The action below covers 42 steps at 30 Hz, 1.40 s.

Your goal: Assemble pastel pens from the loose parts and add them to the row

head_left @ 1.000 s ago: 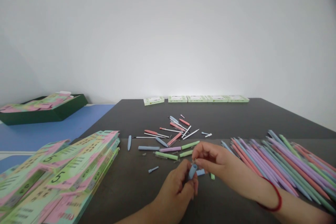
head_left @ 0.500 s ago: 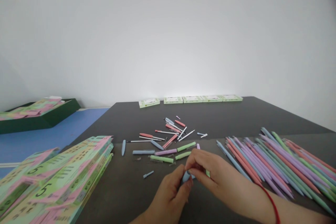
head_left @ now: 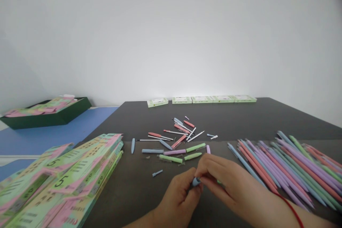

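Observation:
My left hand [head_left: 178, 199] and my right hand [head_left: 223, 180] meet low in the middle of the dark table [head_left: 240, 121]. Both pinch a small blue pen part [head_left: 196, 181], of which only the end shows between the fingertips. A red cord circles my right wrist. Just beyond the hands lie loose pen pieces [head_left: 176, 139]: green, purple, blue and pink barrels, white refills and small tips.
A spread of several long pastel pen barrels [head_left: 288, 165] fills the right side. Stacked green and pink printed cards [head_left: 61, 178] lie at the left. Flat green boxes [head_left: 200, 99] line the far edge. A dark green tray [head_left: 45, 112] with cards sits on a blue surface.
The hands have closed further around the blue part, so less of it shows than a second ago. The camera view swayed left, then back.

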Available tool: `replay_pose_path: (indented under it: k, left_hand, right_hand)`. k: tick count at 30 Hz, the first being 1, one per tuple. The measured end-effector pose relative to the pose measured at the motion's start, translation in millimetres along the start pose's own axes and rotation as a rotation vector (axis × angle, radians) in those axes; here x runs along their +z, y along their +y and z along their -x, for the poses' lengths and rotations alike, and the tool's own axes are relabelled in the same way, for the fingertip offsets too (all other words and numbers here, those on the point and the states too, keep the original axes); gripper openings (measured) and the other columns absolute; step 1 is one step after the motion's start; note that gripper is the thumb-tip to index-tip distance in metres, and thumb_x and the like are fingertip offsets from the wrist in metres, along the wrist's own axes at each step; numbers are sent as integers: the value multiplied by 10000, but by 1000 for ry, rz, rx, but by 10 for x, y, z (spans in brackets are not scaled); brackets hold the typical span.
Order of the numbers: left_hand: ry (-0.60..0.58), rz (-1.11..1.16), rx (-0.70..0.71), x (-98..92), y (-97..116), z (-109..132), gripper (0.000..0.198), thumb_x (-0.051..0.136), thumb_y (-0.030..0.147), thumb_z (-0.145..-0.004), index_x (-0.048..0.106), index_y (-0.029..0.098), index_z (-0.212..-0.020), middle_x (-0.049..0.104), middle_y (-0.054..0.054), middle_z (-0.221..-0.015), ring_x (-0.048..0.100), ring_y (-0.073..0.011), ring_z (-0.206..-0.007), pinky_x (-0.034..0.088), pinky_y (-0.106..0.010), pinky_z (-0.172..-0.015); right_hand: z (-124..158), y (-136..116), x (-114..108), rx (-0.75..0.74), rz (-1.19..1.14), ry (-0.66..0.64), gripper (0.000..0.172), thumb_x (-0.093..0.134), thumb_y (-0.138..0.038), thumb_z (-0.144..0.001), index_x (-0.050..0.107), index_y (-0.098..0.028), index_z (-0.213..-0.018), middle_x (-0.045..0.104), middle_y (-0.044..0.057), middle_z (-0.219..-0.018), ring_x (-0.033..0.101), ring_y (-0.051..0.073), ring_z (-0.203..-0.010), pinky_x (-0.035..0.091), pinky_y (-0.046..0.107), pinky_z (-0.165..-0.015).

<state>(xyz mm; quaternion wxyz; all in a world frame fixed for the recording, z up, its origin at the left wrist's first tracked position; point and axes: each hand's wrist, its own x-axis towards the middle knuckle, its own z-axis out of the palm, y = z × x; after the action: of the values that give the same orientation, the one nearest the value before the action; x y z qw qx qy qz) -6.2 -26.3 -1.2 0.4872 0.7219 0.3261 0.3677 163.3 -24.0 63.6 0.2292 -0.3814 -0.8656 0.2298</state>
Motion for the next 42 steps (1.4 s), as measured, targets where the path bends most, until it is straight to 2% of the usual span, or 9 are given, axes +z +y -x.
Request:
replay_pose_path:
  k: [7,11,15,19,22,24,32,37,42]
  left_hand:
    - [5,-26,24,8,4,10,106,431,201,-868,523,170,-827,484,-3,-739,447,-148,-713,368,-246,-680]
    - [2,-78,34,17,15,14,116,399,114,-817,470,177,-751,451,16,-680,419,-121,-635,338,-228,-605]
    - [-96,-171,50,40,-6,42,148,452,113,-772,410,191,-654,391,56,-565,353,-81,-507,276,-202,-495]
    - [-210,-234,41,68,-40,67,245,537,228,-787,400,188,-588,367,70,-495,342,-59,-444,243,-188,-439]
    - [-225,-236,31,71,-42,68,271,538,265,-805,400,188,-584,357,75,-480,332,-54,-425,237,-181,-422]
    - [-217,-239,47,64,-33,63,263,535,273,-812,408,189,-598,364,74,-489,341,-58,-432,243,-186,-428]
    - [-219,-272,78,54,-35,51,240,495,270,-827,409,192,-617,377,63,-522,356,-75,-469,265,-202,-465]
    - [-262,-309,70,69,-42,50,219,535,249,-787,417,185,-614,377,74,-500,361,-59,-446,245,-181,-444]
    - [-256,-291,90,60,-16,46,241,516,244,-805,391,184,-608,367,77,-496,325,-52,-436,239,-184,-447]
  right_hand:
    - [30,-25,-10,-4,-11,-20,119,479,-161,-899,556,-247,-869,599,14,-849,556,165,-742,427,272,-649]
    - [32,48,-47,80,-139,65,67,498,-220,-885,530,-255,-838,611,16,-815,570,174,-734,448,279,-643]
    - [-42,269,-116,217,-171,133,79,466,-286,-878,511,-249,-825,570,-12,-682,517,156,-577,403,260,-516]
    - [-123,505,-70,295,34,7,77,450,-200,-844,466,-235,-778,494,-45,-600,449,137,-520,325,238,-479]
    - [-135,591,36,262,163,-112,99,436,-147,-832,483,-218,-782,560,-22,-653,493,144,-557,349,248,-532]
    - [-136,611,92,245,246,-143,114,433,-131,-841,500,-205,-786,592,-2,-692,530,155,-600,372,257,-572]
    - [-182,666,147,147,536,-129,115,464,-110,-875,558,-171,-852,604,53,-882,609,184,-759,423,276,-647]
    - [-220,606,169,94,625,-71,98,497,-124,-880,577,-167,-841,584,48,-887,605,183,-766,433,274,-631]
    - [-414,457,366,-99,626,-171,46,571,-164,-844,593,-172,-884,613,45,-903,611,200,-790,449,280,-623]
